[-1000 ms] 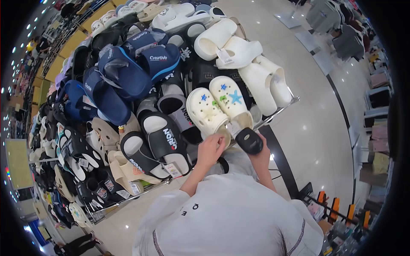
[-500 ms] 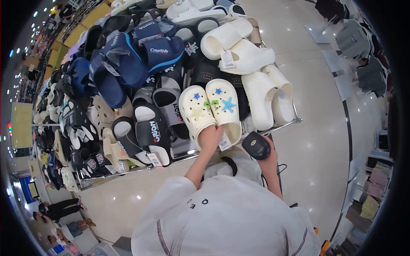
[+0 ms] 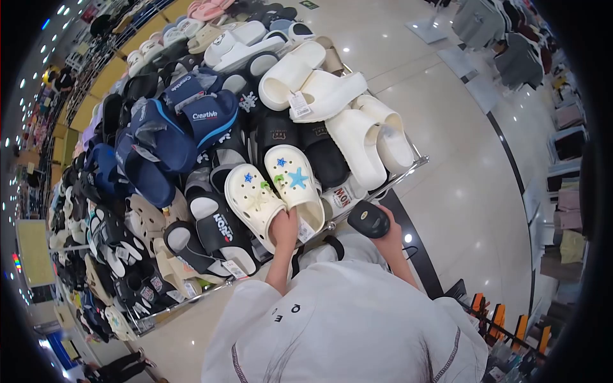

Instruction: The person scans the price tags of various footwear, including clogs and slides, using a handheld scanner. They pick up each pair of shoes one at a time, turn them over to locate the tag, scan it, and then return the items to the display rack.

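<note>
My left hand (image 3: 285, 228) is closed on a pair of cream clogs (image 3: 255, 198) at their heel end, fingers partly hidden inside the shoes. Blue starfish and small green charms decorate their perforated tops, and a white price tag (image 3: 306, 230) hangs beside my fingers. The clogs are over the front edge of a heaped shoe display. My right hand (image 3: 388, 237) is wrapped round a black handheld barcode scanner (image 3: 368, 220) with a rounded head and a small gold oval mark. It is just right of the display's metal rail, apart from the clogs.
White slides (image 3: 367, 143), navy slides (image 3: 207, 118) and black-and-white slides (image 3: 223, 230) are piled on the display. A metal rail (image 3: 383, 189) runs along its front. Glossy tiled floor (image 3: 440, 127) lies to the right, with hanging clothes (image 3: 520, 60) beyond. Orange-marked goods (image 3: 498, 316) stand at lower right.
The view has turned and shifted, so the display and clogs sit farther left and lower. Both hands keep their hold. A white label with red letters now shows right of the clogs.
</note>
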